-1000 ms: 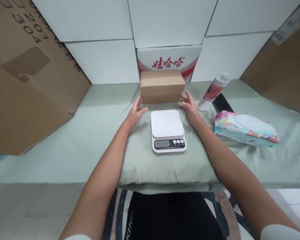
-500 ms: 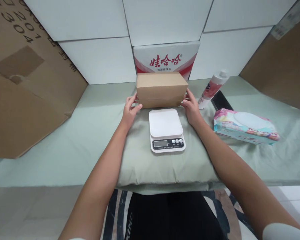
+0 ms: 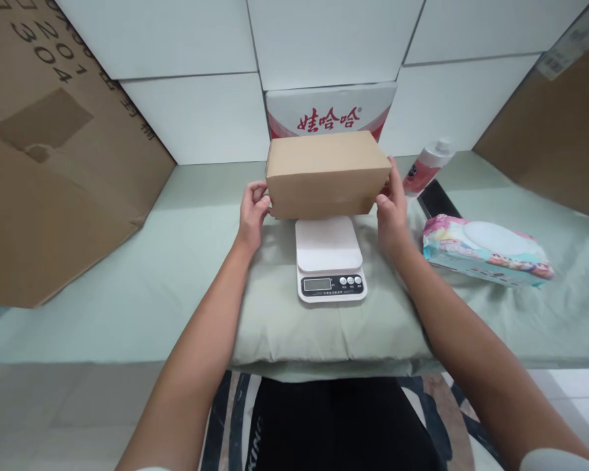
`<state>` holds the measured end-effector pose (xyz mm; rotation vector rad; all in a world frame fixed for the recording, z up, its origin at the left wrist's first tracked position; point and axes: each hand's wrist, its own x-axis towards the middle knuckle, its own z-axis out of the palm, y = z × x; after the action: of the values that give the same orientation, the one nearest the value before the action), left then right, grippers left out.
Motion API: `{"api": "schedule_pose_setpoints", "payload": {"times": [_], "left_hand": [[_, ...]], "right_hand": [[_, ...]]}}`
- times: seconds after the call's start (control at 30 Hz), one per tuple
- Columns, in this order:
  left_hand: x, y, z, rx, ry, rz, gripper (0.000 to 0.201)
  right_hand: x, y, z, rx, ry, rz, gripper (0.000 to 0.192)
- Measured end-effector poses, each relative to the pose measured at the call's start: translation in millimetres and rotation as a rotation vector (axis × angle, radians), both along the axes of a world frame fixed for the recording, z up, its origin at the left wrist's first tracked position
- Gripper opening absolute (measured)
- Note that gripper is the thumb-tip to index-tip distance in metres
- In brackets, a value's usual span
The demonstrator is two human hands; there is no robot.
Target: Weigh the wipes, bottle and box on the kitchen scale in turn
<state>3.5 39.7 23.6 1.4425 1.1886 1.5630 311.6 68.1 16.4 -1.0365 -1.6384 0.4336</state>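
Between my two hands is a plain brown cardboard box (image 3: 328,190), raised a little off the cloth and slightly tilted. My left hand (image 3: 253,212) grips its left end, the fingertips partly hidden behind the cardboard. At the opposite end my right hand (image 3: 391,203) holds it, with the thumb on the front and fingers along the side. Just in front of and partly under the box lies a white kitchen scale (image 3: 330,252). Its platform carries nothing I can see, and its display looks blank.
A red-and-white carton (image 3: 331,108) stands against the white wall behind. To the right are a bottle (image 3: 428,169) with a pink label, a black phone-like slab (image 3: 439,199) and a pack of wipes (image 3: 485,252). Large cardboard sheets (image 3: 69,196) flank the green cloth (image 3: 196,275).
The brown box has been lifted and brought nearer, its right end rising more. My right hand has moved up and right with it; my left hand keeps its hold.
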Motion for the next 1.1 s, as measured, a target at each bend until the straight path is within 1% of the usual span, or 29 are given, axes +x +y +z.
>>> {"api": "schedule_pose_setpoints", "payload": {"times": [0.1,0.17,0.23,0.3,0.37,0.43,0.53,0.63,0.77,0.83,0.87,0.97,1.03,1.1], "left_hand": [[5.4,-4.9,-0.3,0.032,-0.029,0.062,0.066],[10.5,-7.4,-2.7,0.060,-0.109,0.127,0.066],[16.0,-9.2,-4.2,0.089,-0.224,0.171,0.066],[20.6,-10.3,-3.4,0.135,-0.332,0.187,0.065],[23.5,-11.3,-1.1,0.193,-0.394,0.199,0.062],[24.5,-12.9,1.1,0.234,-0.401,0.211,0.057],[25.0,-16.8,2.1,0.267,-0.355,0.208,0.054],[28.8,-21.5,0.8,0.293,-0.301,0.198,0.057],[34.5,-25.0,0.3,0.283,-0.254,0.163,0.061],[28.3,-21.8,0.8,0.261,-0.255,0.159,0.063],[21.2,-18.3,0.8,0.249,-0.263,0.176,0.064],[-12.3,-1.3,-2.7,0.201,-0.310,0.278,0.066],[-34.9,10.9,-8.1,0.103,-0.348,0.324,0.065],[-47.6,19.3,-14.6,-0.063,-0.344,0.315,0.063]], "right_hand": [[-0.3,-18.0,8.4,0.002,0.042,-0.030,0.082],[-1.2,-32.6,9.5,-0.002,0.073,-0.025,0.079],[-1.2,-45.7,7.1,0.021,0.129,0.017,0.076],[-0.2,-54.9,2.9,0.065,0.212,0.088,0.072],[0.5,-60.1,-0.8,0.100,0.298,0.142,0.068],[-0.6,-62.7,-2.5,0.117,0.377,0.150,0.063],[-6.7,-64.9,-0.3,0.134,0.500,0.105,0.054],[-14.4,-65.6,4.8,0.158,0.584,0.047,0.050],[-19.3,-64.3,10.2,0.168,0.695,0.026,0.048],[-17.1,-63.3,12.5,0.158,0.733,-0.001,0.049],[-14.7,-62.8,13.7,0.146,0.750,-0.017,0.050],[-5.1,-60.4,16.4,0.071,0.807,-0.058,0.045],[0.3,-57.5,15.4,0.012,0.835,-0.104,0.036],[2.8,-53.4,10.9,-0.088,0.810,-0.157,0.027]]}}
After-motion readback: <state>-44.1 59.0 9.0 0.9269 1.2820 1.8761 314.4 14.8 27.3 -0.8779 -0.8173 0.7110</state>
